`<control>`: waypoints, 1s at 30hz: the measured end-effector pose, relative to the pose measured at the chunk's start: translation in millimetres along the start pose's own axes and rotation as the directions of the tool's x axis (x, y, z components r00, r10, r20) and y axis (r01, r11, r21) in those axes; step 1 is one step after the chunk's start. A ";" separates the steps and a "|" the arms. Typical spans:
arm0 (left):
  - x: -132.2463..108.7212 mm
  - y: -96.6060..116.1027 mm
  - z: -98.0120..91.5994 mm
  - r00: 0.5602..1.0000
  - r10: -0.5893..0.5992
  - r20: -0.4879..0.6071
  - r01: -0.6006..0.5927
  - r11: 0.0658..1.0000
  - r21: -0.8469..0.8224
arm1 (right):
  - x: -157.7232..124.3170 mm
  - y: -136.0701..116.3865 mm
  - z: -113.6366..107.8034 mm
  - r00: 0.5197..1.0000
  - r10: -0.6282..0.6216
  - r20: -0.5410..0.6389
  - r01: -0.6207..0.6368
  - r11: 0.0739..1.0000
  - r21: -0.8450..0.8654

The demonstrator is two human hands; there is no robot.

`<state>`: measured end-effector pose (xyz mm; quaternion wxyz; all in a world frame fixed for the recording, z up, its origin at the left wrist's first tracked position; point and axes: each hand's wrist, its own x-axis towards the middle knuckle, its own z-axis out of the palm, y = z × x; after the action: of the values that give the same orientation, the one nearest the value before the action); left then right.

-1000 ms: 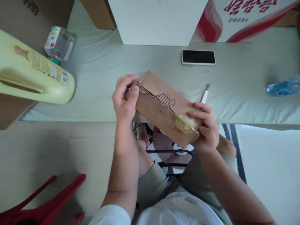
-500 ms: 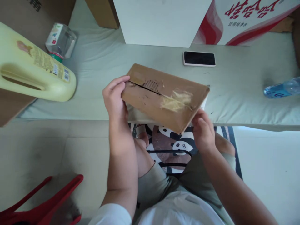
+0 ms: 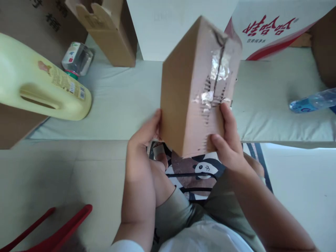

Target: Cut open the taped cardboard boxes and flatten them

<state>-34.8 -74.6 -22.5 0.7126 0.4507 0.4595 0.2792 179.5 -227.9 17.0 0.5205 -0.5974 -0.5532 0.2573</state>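
Note:
A brown cardboard box (image 3: 178,91) is held up tilted over the front edge of the bed-like surface. Its narrow side faces me, with a seam and shiny torn tape remnants on it. My left hand (image 3: 147,131) grips the lower left edge, thumb against the left face and the other fingers mostly hidden behind. My right hand (image 3: 229,143) is closed on the lower right, fingers and thumb on the taped side. The phone seen before is hidden behind the box.
A yellow jug (image 3: 52,84) and a clear plastic jar (image 3: 78,59) lie at the left. Behind stand an open-topped carton (image 3: 118,45) and a white carton with red lettering (image 3: 267,31). A water bottle (image 3: 312,101) lies at the right. A red chair or stool (image 3: 65,227) is lower left.
Both hands have turned and raised the box, so a different narrow side with shiny tape now faces me. The view has shifted slightly, showing more of the cartons behind.

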 end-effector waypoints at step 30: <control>34.8 -1.8 -17.4 0.690 0.719 0.088 -0.709 0.646 0.281 | 22.6 26.3 -26.1 0.900 0.391 -0.194 -0.432 0.859 -0.274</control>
<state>-35.9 -40.5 -41.1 0.4626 0.6910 0.2920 0.4726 218.6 -211.7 7.8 0.3884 -0.7915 -0.4105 0.2327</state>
